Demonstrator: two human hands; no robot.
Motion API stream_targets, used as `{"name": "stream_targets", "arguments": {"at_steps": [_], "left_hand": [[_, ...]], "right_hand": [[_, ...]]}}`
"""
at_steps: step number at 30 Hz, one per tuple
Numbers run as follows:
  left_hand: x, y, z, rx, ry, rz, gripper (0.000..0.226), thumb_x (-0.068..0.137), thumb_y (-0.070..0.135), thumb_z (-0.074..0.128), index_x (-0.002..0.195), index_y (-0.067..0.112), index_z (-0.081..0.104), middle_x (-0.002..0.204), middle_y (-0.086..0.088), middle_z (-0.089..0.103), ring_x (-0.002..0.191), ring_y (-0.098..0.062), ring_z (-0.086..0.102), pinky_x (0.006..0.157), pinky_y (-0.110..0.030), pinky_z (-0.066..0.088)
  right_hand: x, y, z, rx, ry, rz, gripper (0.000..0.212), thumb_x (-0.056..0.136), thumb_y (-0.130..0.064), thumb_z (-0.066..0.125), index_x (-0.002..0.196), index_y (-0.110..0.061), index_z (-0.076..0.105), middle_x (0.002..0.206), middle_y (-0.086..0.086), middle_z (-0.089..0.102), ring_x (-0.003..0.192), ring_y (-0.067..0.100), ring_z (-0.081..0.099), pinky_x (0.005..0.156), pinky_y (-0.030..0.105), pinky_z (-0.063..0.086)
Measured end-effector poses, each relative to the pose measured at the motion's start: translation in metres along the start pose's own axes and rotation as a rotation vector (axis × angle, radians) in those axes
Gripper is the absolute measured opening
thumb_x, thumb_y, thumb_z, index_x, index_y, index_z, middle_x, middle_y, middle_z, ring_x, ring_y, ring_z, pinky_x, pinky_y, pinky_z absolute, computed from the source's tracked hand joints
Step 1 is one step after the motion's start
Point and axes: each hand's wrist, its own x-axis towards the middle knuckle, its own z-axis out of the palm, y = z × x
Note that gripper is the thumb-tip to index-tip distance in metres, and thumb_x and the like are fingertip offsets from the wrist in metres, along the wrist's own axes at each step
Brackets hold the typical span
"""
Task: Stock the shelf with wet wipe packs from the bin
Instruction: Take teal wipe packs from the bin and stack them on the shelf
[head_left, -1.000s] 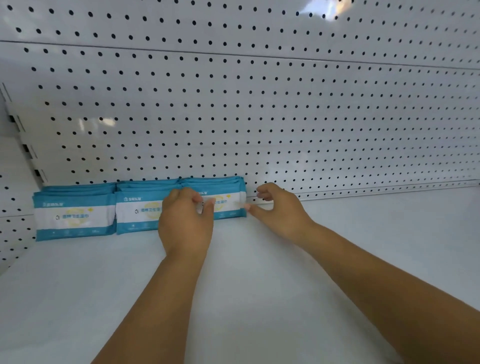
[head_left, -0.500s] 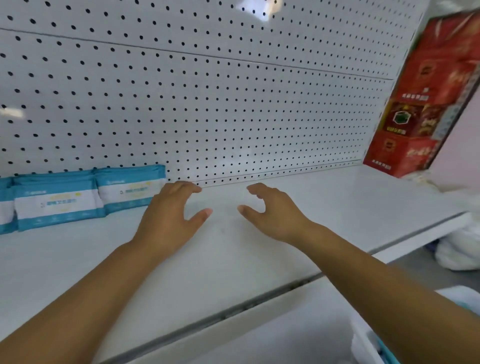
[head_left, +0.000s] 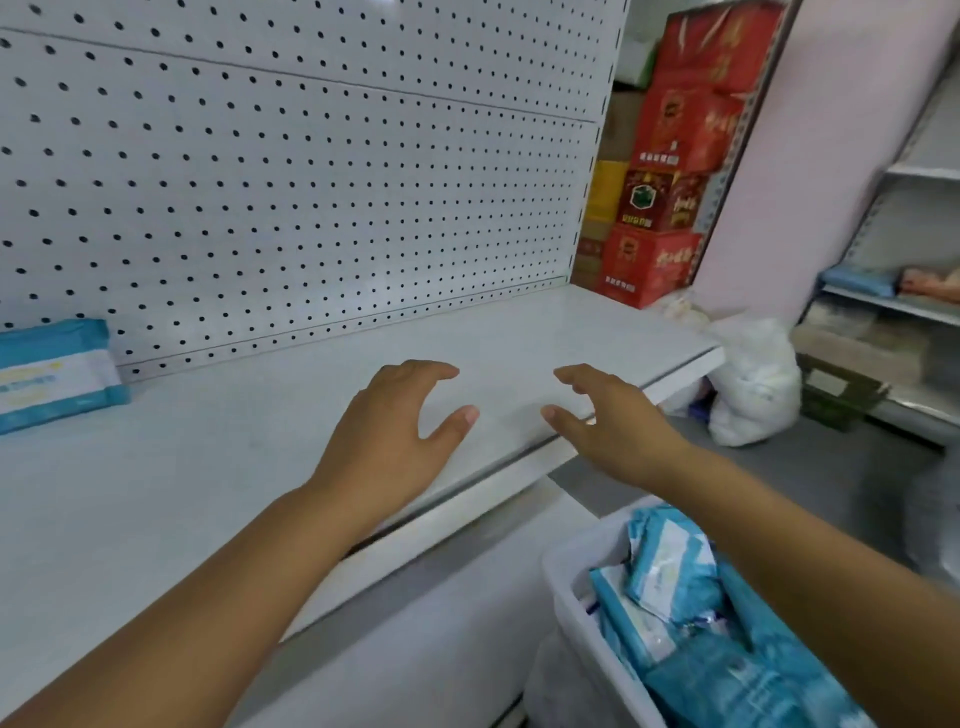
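Already left hand (head_left: 395, 421) and right hand (head_left: 613, 421) were empty, loose-fingered, drawn off the shelved teal-and-white wet wipe pack (head_left: 57, 374); white plastic bin (head_left: 566, 571) likely next.

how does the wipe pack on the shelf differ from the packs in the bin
The shelf pack sits squared against the pegboard, label facing out; the bin packs are heaped and tilted. The shelf pack is cut off by the left frame edge; the bin packs lie in the white bin, lower right. Both have teal-and-white wrappers.
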Motion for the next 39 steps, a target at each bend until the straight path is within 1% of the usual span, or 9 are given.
{"name": "stream_targets", "arguments": {"at_steps": [6, 8, 11, 15, 22, 27, 32, 36, 39], "left_hand": [[0.005, 0.067, 0.066, -0.203, -0.083, 0.055, 0.036, 0.097, 0.047, 0.057, 0.131, 0.035, 0.057, 0.129, 0.02, 0.055, 0.112, 0.009, 0.045, 0.088, 0.001, 0.029], [0.0, 0.085, 0.092, -0.258, -0.115, 0.06, 0.035, 0.096, 0.047, 0.058, 0.128, 0.034, 0.059, 0.124, 0.02, 0.057, 0.107, 0.011, 0.049, 0.083, 0.003, 0.031], [-0.016, 0.099, 0.135, -0.313, -0.184, 0.051, 0.034, 0.095, 0.049, 0.057, 0.127, 0.036, 0.059, 0.121, 0.023, 0.056, 0.103, 0.015, 0.048, 0.086, -0.002, 0.035], [-0.051, 0.089, 0.198, -0.24, -0.299, -0.025, 0.034, 0.096, 0.047, 0.056, 0.126, 0.03, 0.06, 0.124, 0.015, 0.059, 0.114, 0.0, 0.05, 0.096, -0.022, 0.043], [-0.09, 0.092, 0.269, -0.161, -0.511, -0.152, 0.036, 0.089, 0.051, 0.066, 0.119, 0.029, 0.065, 0.119, 0.008, 0.064, 0.11, -0.012, 0.059, 0.094, -0.035, 0.05], [-0.105, 0.11, 0.299, -0.126, -0.735, -0.171, 0.059, 0.075, 0.07, 0.07, 0.118, 0.03, 0.063, 0.118, 0.013, 0.062, 0.108, -0.007, 0.059, 0.092, -0.031, 0.05], [-0.112, 0.12, 0.309, 0.068, -0.821, -0.091, 0.083, 0.064, 0.077, 0.072, 0.129, 0.031, 0.05, 0.123, 0.009, 0.05, 0.116, -0.013, 0.048, 0.094, -0.035, 0.047], [-0.113, 0.119, 0.307, 0.04, -0.799, -0.056, 0.068, 0.068, 0.07, 0.075, 0.121, 0.034, 0.054, 0.113, 0.011, 0.056, 0.105, -0.01, 0.054, 0.088, -0.032, 0.049], [-0.112, 0.111, 0.304, -0.104, -0.768, -0.161, 0.052, 0.074, 0.06, 0.077, 0.118, 0.036, 0.062, 0.107, 0.017, 0.066, 0.096, -0.002, 0.062, 0.086, -0.025, 0.053]], "right_hand": [[-0.036, 0.075, -0.03, 0.064, 0.072, 0.178, 0.051, 0.096, -0.038, 0.062, 0.141, -0.019, 0.05, 0.138, 0.001, 0.056, 0.127, 0.015, 0.051, 0.091, 0.019, 0.033], [-0.049, 0.101, -0.032, 0.072, 0.058, 0.212, 0.052, 0.096, -0.038, 0.063, 0.142, -0.018, 0.05, 0.138, 0.0, 0.056, 0.124, 0.014, 0.052, 0.092, 0.021, 0.035], [-0.071, 0.14, -0.029, 0.074, 0.048, 0.279, 0.051, 0.094, -0.038, 0.065, 0.14, -0.018, 0.052, 0.137, 0.001, 0.059, 0.122, 0.014, 0.055, 0.094, 0.023, 0.039], [-0.107, 0.184, -0.014, 0.113, 0.013, 0.388, 0.045, 0.094, -0.037, 0.066, 0.133, -0.016, 0.059, 0.128, -0.002, 0.064, 0.118, 0.015, 0.06, 0.091, 0.021, 0.04], [-0.167, 0.225, 0.027, 0.158, -0.104, 0.462, 0.033, 0.096, -0.04, 0.063, 0.119, -0.016, 0.064, 0.111, -0.006, 0.065, 0.106, 0.013, 0.063, 0.088, 0.023, 0.044], [-0.193, 0.243, 0.043, 0.216, -0.092, 0.488, 0.026, 0.097, -0.034, 0.063, 0.115, -0.015, 0.066, 0.102, -0.008, 0.066, 0.095, 0.006, 0.061, 0.079, 0.006, 0.045], [-0.205, 0.252, 0.052, 0.257, -0.044, 0.467, 0.022, 0.095, -0.032, 0.066, 0.112, -0.017, 0.067, 0.099, -0.012, 0.067, 0.097, 0.004, 0.063, 0.083, 0.011, 0.047], [-0.207, 0.254, 0.053, 0.291, -0.025, 0.473, 0.022, 0.096, -0.034, 0.065, 0.113, -0.021, 0.067, 0.103, -0.013, 0.068, 0.097, 0.001, 0.062, 0.087, 0.018, 0.05], [-0.209, 0.255, 0.054, 0.347, 0.013, 0.506, 0.02, 0.096, -0.035, 0.063, 0.113, -0.025, 0.067, 0.101, -0.017, 0.068, 0.097, -0.004, 0.062, 0.085, 0.015, 0.05]]}}
